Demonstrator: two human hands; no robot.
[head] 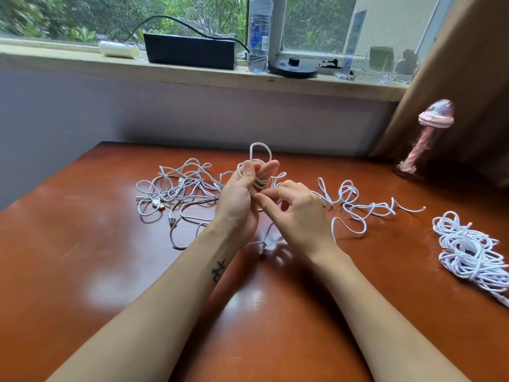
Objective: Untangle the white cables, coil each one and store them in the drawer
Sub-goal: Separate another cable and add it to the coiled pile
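While left hand grips the light, limp cable coil and right hand pinches it, loops probably slip unless clamped crosswise.

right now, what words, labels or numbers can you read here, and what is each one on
No text reads clearly.
Label on the water bottle: print too blurred.
Sign in the blue card stand on the sill: blurred.
Tattoo on the left forearm: a dark character-like mark, not legible.

head cam | faces forward-down | near, over table | single view
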